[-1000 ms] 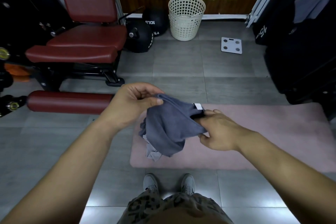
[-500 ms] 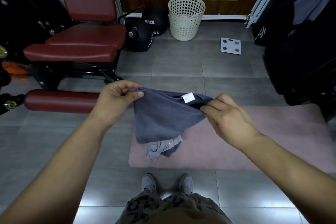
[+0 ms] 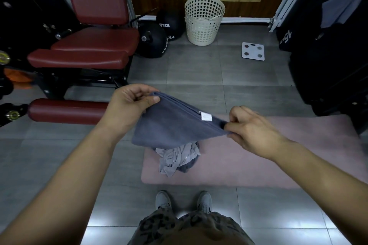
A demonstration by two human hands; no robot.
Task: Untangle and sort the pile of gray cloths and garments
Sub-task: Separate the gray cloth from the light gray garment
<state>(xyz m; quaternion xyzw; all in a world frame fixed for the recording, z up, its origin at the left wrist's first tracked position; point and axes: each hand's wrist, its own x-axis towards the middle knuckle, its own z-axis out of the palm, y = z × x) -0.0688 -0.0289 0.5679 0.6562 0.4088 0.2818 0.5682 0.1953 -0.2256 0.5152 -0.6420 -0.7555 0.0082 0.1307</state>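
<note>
Pulling your hands apart has changed the cloth a lot. A second ago the dark gray cloth (image 3: 175, 127) was a bunched lump between your hands. Now it is stretched out in the middle of the frame, and its top edge is tight and straight.

Your left hand (image 3: 131, 103) pinches one end of that edge between thumb and curled fingers. Your right hand (image 3: 253, 129) pinches the other end the same way. Both hands hold the cloth and nothing else.

This looks like good news for the task: this one piece seems to be free of the rest. The lighter gray pile (image 3: 177, 159) lies under it on the pink mat (image 3: 278, 155), a bit below the middle of the frame. It is still crumpled and twisted, with a darker bit poking out at its right side. I cannot tell if the hanging cloth touches the pile.

The long way of the cloth runs from your left hand down to your right hand, so it slants from the upper left to the lower right. The rest hangs down from that edge toward the bottom of the frame. The edge shows a few layers stacked up, so the cloth looks folded, not fully open. A small white tag (image 3: 206, 116) sits on the top edge, nearer your right hand.

I think the cloth is ready to be put down apart from the pile, and the pile comes next.
</note>
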